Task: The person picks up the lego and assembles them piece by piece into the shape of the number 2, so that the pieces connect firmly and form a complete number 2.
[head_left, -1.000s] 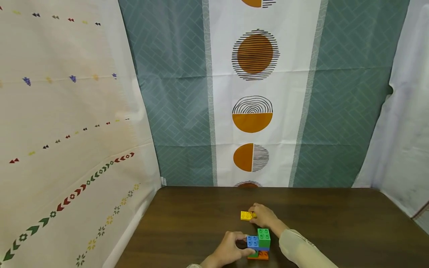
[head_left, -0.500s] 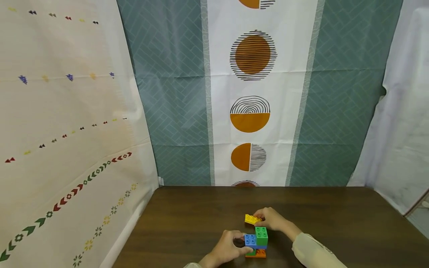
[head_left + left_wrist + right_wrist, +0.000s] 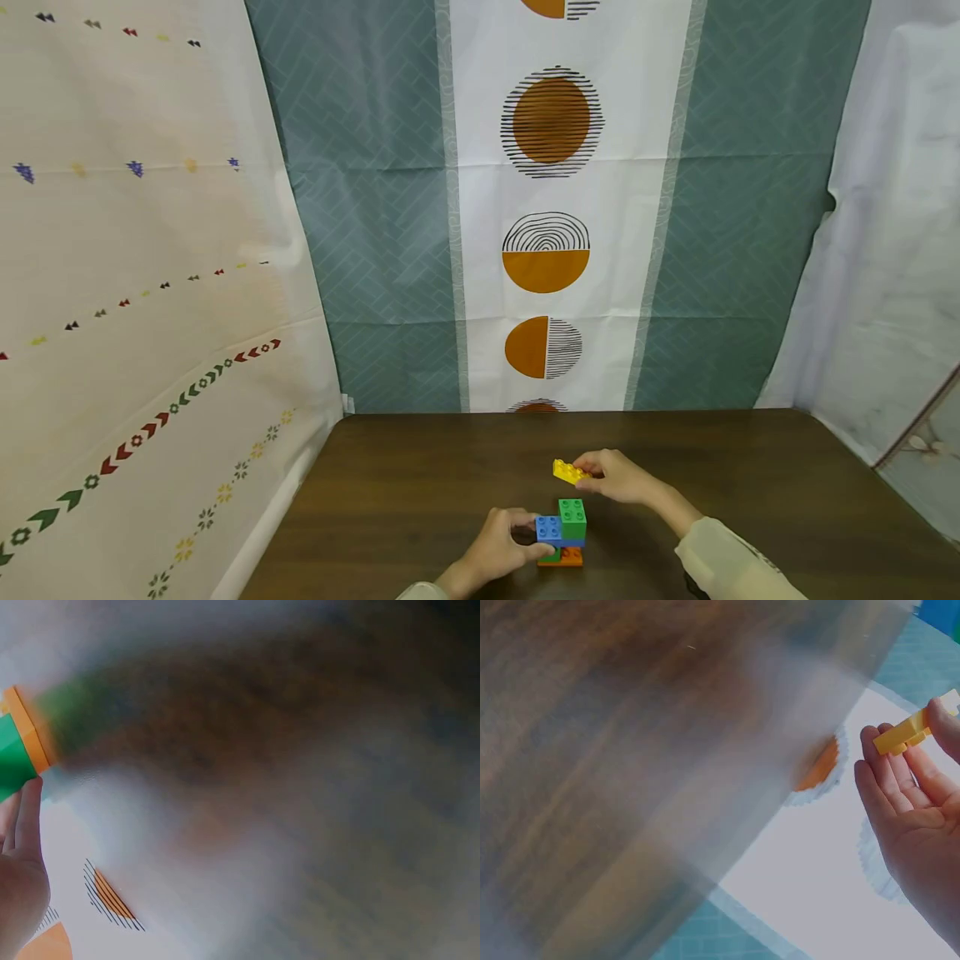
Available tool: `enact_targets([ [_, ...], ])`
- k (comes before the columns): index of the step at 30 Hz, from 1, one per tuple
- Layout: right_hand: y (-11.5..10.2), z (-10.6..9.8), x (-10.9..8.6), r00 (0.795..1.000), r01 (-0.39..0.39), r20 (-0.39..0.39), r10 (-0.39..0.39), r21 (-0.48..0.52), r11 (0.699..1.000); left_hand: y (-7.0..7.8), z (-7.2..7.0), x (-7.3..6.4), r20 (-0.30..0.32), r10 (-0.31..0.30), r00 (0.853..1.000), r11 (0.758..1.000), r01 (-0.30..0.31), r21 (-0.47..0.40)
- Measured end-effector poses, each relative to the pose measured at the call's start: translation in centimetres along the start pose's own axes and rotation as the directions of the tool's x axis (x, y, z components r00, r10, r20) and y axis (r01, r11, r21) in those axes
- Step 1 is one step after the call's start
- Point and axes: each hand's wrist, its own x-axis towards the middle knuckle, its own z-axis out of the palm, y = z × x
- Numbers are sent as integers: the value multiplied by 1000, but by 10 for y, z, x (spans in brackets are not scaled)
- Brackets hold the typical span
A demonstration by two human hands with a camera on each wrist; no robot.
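In the head view a small stack of toy building bricks stands near the table's front. A green brick (image 3: 573, 518) sits on the right of a blue brick (image 3: 547, 527), above an orange brick (image 3: 573, 557) and a second, mostly hidden green one. My left hand (image 3: 491, 546) grips the stack from the left, thumb in front and fingers behind. Beyond the stack, my right hand (image 3: 621, 480) pinches a flat yellow brick (image 3: 567, 472), held apart from the stack. The right wrist view shows this yellow brick (image 3: 901, 737) between thumb and fingers, studs downward in that picture.
Under the hands lies a dark brown wooden table (image 3: 420, 467). A green and white cloth (image 3: 390, 333) with orange circles hangs behind it. A patterned cream cloth (image 3: 150, 292) stands on the left, a pale one (image 3: 862, 250) on the right.
My right hand has turned the yellow brick, drawn it nearer above the stack's far side, then raised it slightly. The left hand keeps its hold on the stack. The head view has shifted a little.
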Motion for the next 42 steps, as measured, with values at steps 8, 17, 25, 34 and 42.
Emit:
enact_targets([
  [8, -23, -12, -8, 999, 29, 17, -29, 8, 1000, 0, 0, -2, 6, -11, 1000, 1000, 11, 18],
  [17, -48, -19, -18, 993, 103, 52, -104, 30, 994, 1, 1, -2, -4, -6, 1000, 1000, 6, 12],
  [25, -63, -20, -23, 987, 148, 67, -148, 8, 989, -1, 1, -1, 8, -28, 1000, 999, 28, -18],
  [34, -75, -16, -31, 990, 127, 56, -126, -17, 992, 0, 1, 2, 16, -16, 1000, 1000, 16, -7],
  [42, -80, -7, -31, 988, 141, 82, -134, -91, 986, 0, -2, 1, 24, -41, 999, 999, 40, 19],
])
